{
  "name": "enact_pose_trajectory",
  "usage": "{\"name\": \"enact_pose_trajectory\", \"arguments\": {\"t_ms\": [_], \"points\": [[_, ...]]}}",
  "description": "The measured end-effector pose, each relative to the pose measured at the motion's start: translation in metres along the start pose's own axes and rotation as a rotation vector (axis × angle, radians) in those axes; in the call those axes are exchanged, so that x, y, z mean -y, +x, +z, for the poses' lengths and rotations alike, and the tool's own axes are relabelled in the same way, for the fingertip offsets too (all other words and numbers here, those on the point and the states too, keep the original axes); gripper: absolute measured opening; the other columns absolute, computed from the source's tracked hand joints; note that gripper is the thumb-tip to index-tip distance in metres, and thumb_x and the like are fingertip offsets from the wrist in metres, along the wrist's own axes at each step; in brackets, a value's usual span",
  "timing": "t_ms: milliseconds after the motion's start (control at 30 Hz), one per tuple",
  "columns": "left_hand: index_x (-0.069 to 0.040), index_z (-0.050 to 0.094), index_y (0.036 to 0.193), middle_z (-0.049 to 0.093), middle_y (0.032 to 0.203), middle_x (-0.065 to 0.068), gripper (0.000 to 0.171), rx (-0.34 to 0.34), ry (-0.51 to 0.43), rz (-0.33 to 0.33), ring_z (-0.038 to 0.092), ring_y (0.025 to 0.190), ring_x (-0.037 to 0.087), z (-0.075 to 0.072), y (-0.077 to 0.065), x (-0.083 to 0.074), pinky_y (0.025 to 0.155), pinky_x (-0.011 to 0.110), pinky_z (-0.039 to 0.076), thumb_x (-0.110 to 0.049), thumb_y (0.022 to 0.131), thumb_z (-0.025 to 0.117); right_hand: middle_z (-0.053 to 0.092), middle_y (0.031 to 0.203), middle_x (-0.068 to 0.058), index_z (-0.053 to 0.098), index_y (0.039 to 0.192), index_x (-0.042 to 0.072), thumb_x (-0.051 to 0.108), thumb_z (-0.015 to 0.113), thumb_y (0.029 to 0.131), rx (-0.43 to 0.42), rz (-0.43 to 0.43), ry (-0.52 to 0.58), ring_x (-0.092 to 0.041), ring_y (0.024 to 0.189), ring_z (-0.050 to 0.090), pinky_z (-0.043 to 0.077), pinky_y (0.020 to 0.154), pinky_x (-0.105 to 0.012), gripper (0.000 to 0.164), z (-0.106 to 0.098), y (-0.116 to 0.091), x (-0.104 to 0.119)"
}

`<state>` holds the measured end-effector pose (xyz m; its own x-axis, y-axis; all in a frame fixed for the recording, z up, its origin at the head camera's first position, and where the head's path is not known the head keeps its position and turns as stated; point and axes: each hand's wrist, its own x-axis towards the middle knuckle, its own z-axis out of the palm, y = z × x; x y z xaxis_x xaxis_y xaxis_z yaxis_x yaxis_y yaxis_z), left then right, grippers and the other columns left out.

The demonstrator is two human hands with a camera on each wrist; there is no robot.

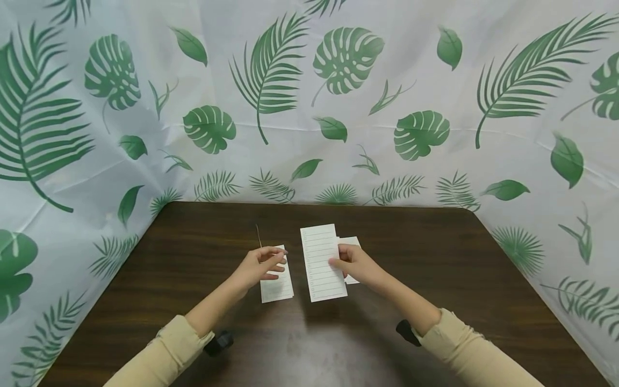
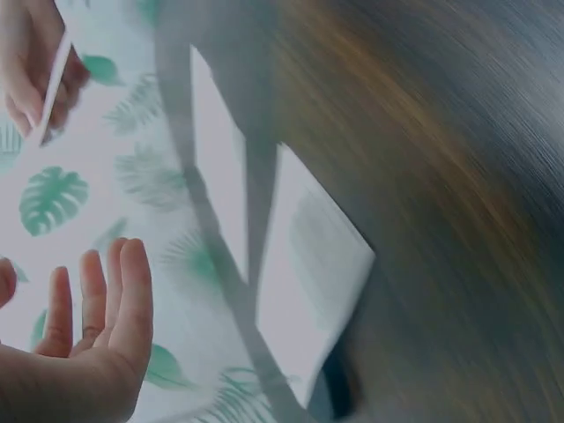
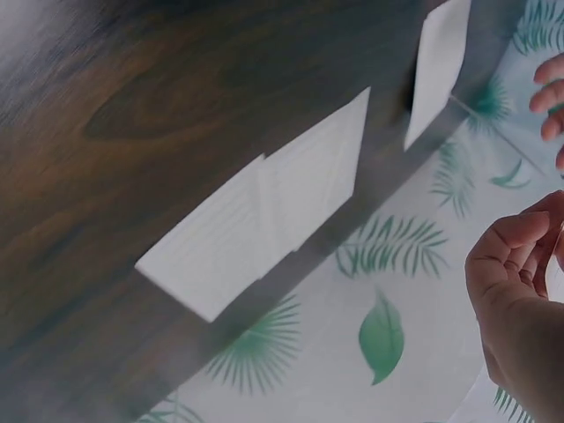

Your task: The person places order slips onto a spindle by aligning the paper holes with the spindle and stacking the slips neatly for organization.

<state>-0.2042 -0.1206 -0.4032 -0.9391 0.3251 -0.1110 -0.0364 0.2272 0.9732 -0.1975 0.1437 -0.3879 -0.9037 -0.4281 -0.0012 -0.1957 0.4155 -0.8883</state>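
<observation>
R hand pinches lined sheet by R long edge, btwn hands; L hand empty, nr L-side paper.

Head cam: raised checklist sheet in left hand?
No, the right hand pinches the checklist sheet; the left hand is apart from it.

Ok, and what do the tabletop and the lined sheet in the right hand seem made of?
Tabletop: wood or wood-look laminate, dark brown, slightly glossy, judging by streaky grain and a soft glare.
Lined sheet: probably matte white paper or thin card, given its thin edge and printed lines.
</observation>
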Motion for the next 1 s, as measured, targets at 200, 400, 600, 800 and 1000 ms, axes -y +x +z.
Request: {"name": "enact_pose_trajectory", "arguments": {"t_ms": [200, 400, 600, 800, 1000], "points": [[0.003, 0.06, 0.117, 0.066, 0.111, 0.02, 0.038, -0.063, -0.003, 0.002, 0.068, 0.093, 0.027, 0.018, 0.003, -0.013, 0.079, 0.038, 0.059, -0.026, 0.092, 0.061, 0.067, 0.097, -0.024, 0.057, 0.112, -0.011, 0.007, 0.053, 0.094, 0.024, -0.026, 0.014, -0.011, 0.07, 0.058, 0.048, 0.055, -0.025, 0.025, 0.011, 0.006, 0.003], [0.004, 0.065, 0.104, 0.065, 0.09, 0.01, 0.03, -0.138, -0.009, 0.003, 0.064, 0.074, 0.017, 0.032, 0.013, -0.021, 0.075, 0.041, 0.06, -0.021, 0.088, 0.066, 0.068, 0.095, -0.022, 0.057, 0.111, -0.009, 0.007, 0.053, 0.094, 0.027, -0.019, 0.004, -0.011, 0.071, 0.058, 0.051, 0.057, -0.029, 0.024, 0.017, 0.01, 0.008], [0.004, 0.067, 0.097, 0.061, 0.08, 0.006, 0.023, -0.184, -0.02, -0.018, 0.06, 0.066, 0.01, 0.036, 0.015, -0.022, 0.068, 0.035, 0.061, -0.018, 0.088, 0.067, 0.067, 0.094, -0.021, 0.057, 0.11, -0.009, 0.007, 0.054, 0.094, 0.036, -0.019, 0.0, -0.01, 0.071, 0.057, 0.049, 0.056, -0.028, 0.023, 0.02, 0.013, 0.007], [0.007, 0.066, 0.097, 0.061, 0.077, 0.004, 0.021, -0.207, -0.041, 0.0, 0.059, 0.066, 0.009, 0.033, 0.016, -0.021, 0.064, 0.031, 0.06, -0.012, 0.088, 0.065, 0.067, 0.084, -0.017, 0.056, 0.105, -0.009, 0.009, 0.053, 0.095, 0.056, -0.017, 0.022, -0.01, 0.063, 0.051, 0.043, 0.051, -0.023, 0.021, 0.023, 0.014, 0.006], [0.008, 0.066, 0.098, 0.06, 0.075, 0.003, 0.022, -0.277, -0.044, 0.011, 0.058, 0.064, 0.007, 0.021, 0.02, -0.022, 0.065, 0.032, 0.06, -0.011, 0.087, 0.066, 0.059, 0.065, -0.005, 0.052, 0.09, -0.008, 0.008, 0.052, 0.095, 0.118, -0.02, 0.059, -0.008, 0.054, 0.05, 0.044, 0.051, -0.019, 0.016, 0.029, 0.014, -0.001]]}}
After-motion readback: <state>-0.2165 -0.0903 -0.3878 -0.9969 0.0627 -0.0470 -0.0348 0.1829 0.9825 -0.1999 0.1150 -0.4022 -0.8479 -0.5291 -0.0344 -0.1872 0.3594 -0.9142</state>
